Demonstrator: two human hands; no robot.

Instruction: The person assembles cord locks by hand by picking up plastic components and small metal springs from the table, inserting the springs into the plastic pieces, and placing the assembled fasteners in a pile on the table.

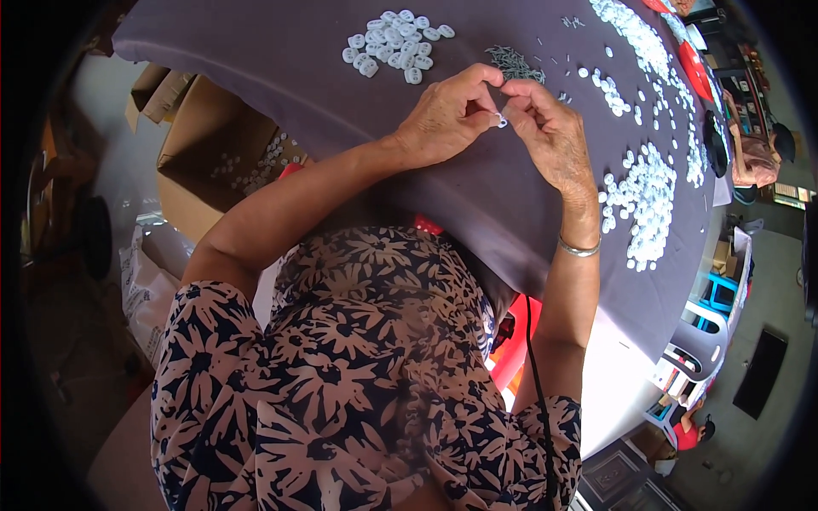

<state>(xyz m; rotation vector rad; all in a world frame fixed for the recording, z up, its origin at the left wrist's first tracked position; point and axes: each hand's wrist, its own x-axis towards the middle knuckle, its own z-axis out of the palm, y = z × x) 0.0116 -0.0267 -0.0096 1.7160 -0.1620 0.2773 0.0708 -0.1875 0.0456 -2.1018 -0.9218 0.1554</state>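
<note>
My left hand and my right hand meet above the dark cloth-covered table. A small white plastic piece shows at my left thumb tip, pinched by the left fingers. The right thumb and fingers are drawn together close beside it; whatever they hold is hidden. Just beyond the hands lies a heap of thin grey nail-like pins, with a few strays around it. Farther left sits a pile of white oval pieces with dark markings.
Many small white pieces spread along the table's right side, with more at the far right. An open cardboard box with white pieces inside stands left of the table. A black cord hangs near my right arm. Other people are at the right.
</note>
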